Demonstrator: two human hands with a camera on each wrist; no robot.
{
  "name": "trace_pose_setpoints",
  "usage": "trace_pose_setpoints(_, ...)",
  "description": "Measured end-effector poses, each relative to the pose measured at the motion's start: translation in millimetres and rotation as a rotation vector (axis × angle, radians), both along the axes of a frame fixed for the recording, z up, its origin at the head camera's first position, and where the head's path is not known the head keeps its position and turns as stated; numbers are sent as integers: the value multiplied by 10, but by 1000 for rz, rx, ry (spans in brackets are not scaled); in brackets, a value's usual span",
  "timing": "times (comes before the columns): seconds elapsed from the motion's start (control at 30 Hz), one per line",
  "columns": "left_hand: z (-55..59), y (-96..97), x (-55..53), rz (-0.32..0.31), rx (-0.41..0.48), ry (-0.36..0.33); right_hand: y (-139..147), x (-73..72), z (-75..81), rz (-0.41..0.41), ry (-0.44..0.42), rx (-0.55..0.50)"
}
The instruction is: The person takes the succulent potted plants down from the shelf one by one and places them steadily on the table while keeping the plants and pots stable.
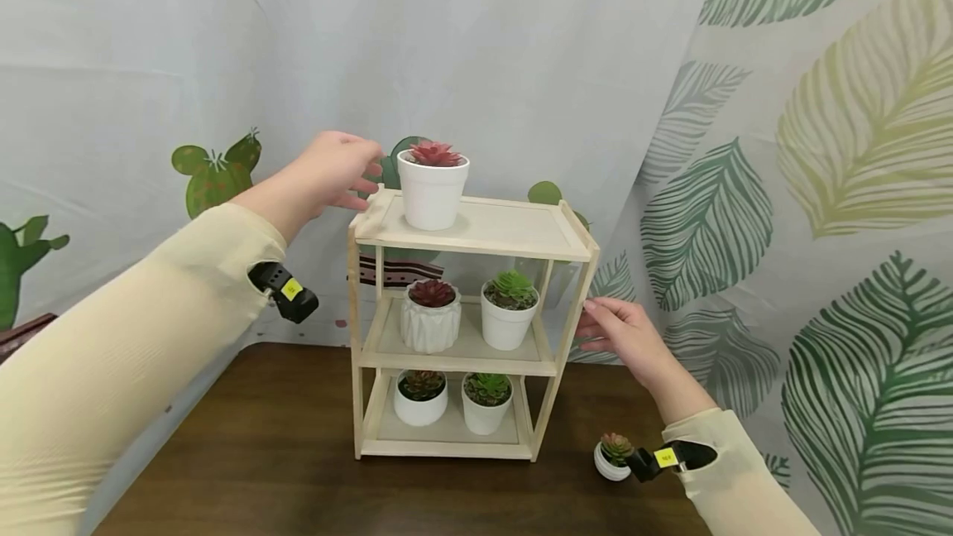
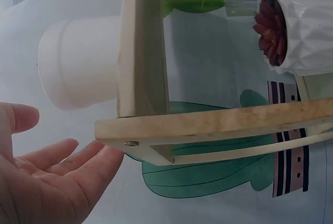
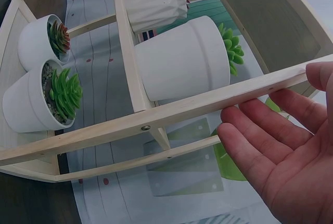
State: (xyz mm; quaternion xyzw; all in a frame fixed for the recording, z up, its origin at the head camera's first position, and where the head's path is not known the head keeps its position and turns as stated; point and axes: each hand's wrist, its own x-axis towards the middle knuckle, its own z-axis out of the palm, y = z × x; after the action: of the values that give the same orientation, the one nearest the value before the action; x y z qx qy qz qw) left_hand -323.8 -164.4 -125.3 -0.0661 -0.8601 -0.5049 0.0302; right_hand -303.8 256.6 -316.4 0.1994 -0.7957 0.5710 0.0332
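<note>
My left hand [image 1: 338, 172] is at the upper left corner of a three-tier wooden shelf [image 1: 471, 368], fingers loosely extended. In the left wrist view its fingertips are right at the frame's corner, empty-palmed. On the top board stands a white pot with a red succulent [image 1: 433, 193], just right of that hand. My right hand [image 1: 625, 337] is at the shelf's right side. In the right wrist view its thumb and fairly straight fingertips meet the wooden post [image 3: 208, 104]. Behind that post is a white pot with a green succulent [image 3: 182, 60].
The middle tier also holds a ridged white pot with a dark red succulent [image 1: 431, 317]. On the bottom tier are a round potted succulent [image 1: 420, 408] and a green one [image 1: 487, 413]. A small striped pot [image 1: 612, 463] stands on the brown table [image 1: 290, 437], right of the shelf.
</note>
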Motion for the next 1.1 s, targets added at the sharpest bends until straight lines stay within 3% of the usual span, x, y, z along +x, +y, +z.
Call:
trace_pose_setpoints(0.6, 0, 181, -72, 9, 121, -64, -34, 22, -45, -51, 26, -17)
trace_pose_setpoints(1.1, 2, 293, -149, 23, 142, -83, -41, 2, -95, -82, 58, -12)
